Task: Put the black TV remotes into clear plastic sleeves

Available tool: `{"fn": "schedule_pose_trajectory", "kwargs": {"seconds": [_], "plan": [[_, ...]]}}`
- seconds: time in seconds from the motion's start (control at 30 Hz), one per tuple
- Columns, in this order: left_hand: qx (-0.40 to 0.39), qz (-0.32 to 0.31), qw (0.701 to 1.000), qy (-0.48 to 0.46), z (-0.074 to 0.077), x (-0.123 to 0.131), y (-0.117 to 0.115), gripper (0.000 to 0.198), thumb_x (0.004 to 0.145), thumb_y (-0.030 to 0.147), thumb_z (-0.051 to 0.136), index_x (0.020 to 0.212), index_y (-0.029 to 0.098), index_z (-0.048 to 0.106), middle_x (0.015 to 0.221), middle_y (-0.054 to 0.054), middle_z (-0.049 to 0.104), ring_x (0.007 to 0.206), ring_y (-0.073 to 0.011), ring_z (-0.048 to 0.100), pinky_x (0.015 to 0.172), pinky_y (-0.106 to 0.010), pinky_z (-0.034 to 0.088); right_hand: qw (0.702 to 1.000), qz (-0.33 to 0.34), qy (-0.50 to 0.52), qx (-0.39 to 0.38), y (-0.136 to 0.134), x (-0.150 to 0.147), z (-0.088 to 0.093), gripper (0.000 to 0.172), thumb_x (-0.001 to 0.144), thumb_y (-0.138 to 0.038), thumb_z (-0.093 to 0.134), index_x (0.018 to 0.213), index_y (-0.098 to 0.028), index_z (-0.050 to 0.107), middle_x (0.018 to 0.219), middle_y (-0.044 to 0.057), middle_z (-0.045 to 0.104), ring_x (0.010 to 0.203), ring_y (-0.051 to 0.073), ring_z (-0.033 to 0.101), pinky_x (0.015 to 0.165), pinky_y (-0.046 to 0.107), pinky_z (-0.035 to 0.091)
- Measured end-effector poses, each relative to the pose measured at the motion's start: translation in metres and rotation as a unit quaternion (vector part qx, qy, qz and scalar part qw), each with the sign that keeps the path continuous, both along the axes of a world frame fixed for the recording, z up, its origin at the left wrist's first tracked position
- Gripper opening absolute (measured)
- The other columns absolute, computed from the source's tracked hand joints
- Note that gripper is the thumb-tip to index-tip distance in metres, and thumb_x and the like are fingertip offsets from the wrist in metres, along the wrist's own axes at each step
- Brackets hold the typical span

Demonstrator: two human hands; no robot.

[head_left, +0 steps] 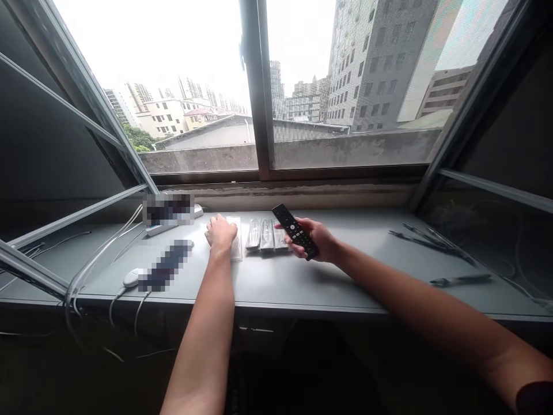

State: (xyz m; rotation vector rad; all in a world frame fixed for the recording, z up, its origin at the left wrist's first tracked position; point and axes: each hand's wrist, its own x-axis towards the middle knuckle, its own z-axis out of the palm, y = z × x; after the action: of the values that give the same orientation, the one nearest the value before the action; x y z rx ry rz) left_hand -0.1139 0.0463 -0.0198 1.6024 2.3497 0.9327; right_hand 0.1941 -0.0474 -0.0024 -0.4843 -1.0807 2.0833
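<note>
My right hand (317,241) holds a black remote control (294,230) above the grey window ledge (302,276), its buttons facing up. My left hand (220,233) rests with curled fingers on a white plastic-wrapped packet (234,239) lying on the ledge. Between the two hands lie three remotes in clear plastic bags (265,234), side by side.
A white power strip (170,222) with white cables (90,265) sits at the left, beside a small white device (132,278) and a blurred dark object (166,265). Pens and thin tools (425,237) lie at the right. The window frame (259,92) rises behind.
</note>
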Motion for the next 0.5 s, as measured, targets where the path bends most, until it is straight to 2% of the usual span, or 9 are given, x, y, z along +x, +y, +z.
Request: {"fn": "schedule_pose_trajectory", "kwargs": {"seconds": [0.07, 0.17, 0.3, 0.4, 0.5], "plan": [[0.001, -0.011, 0.999, 0.05, 0.0, 0.008, 0.0, 0.061, 0.087, 0.046, 0.069, 0.14, 0.016, 0.062, 0.152, -0.031, 0.054, 0.142, -0.0514, 0.047, 0.111, -0.061, 0.037, 0.998, -0.014, 0.045, -0.033, 0.001, 0.002, 0.001, 0.045, 0.106, -0.038, 0.042, 0.137, -0.011, 0.06, 0.079, 0.004, 0.063, 0.051, 0.014, 0.049, 0.043, 0.023, 0.043], [-0.02, -0.053, 0.997, 0.045, -0.003, 0.016, -0.001, 0.062, 0.082, 0.056, 0.074, 0.133, 0.02, 0.066, 0.146, -0.028, 0.059, 0.142, -0.053, 0.045, 0.113, -0.062, 0.034, 0.992, -0.036, 0.091, -0.077, 0.002, 0.004, 0.001, 0.042, 0.106, -0.037, 0.046, 0.135, -0.011, 0.061, 0.077, 0.002, 0.058, 0.052, 0.012, 0.045, 0.045, 0.022, 0.043], [-0.002, -0.075, 0.997, 0.005, -0.01, 0.018, -0.005, 0.046, 0.078, 0.04, 0.078, 0.12, 0.022, 0.071, 0.141, -0.026, 0.063, 0.141, -0.0522, 0.047, 0.115, -0.062, 0.029, 0.987, -0.054, 0.112, -0.099, 0.004, 0.004, 0.001, 0.041, 0.107, -0.035, 0.042, 0.133, -0.011, 0.061, 0.078, 0.002, 0.058, 0.052, 0.013, 0.044, 0.045, 0.023, 0.044], [-0.003, -0.067, 0.998, -0.002, -0.012, 0.018, -0.008, 0.035, 0.081, 0.029, 0.072, 0.115, 0.023, 0.073, 0.139, -0.025, 0.065, 0.139, -0.0505, 0.049, 0.114, -0.062, 0.029, 0.991, -0.082, 0.082, -0.068, 0.002, 0.001, 0.002, 0.041, 0.109, -0.036, 0.038, 0.134, -0.014, 0.062, 0.085, 0.005, 0.063, 0.056, 0.014, 0.05, 0.045, 0.024, 0.046], [-0.004, -0.05, 0.999, -0.007, -0.011, 0.018, -0.009, 0.03, 0.083, 0.029, 0.07, 0.112, 0.024, 0.074, 0.136, -0.024, 0.066, 0.138, -0.0508, 0.048, 0.113, -0.064, 0.029, 0.992, -0.114, 0.043, -0.032, 0.0, -0.004, 0.004, 0.041, 0.112, -0.041, 0.036, 0.136, -0.019, 0.061, 0.096, 0.007, 0.068, 0.062, 0.016, 0.056, 0.046, 0.025, 0.048]]}}
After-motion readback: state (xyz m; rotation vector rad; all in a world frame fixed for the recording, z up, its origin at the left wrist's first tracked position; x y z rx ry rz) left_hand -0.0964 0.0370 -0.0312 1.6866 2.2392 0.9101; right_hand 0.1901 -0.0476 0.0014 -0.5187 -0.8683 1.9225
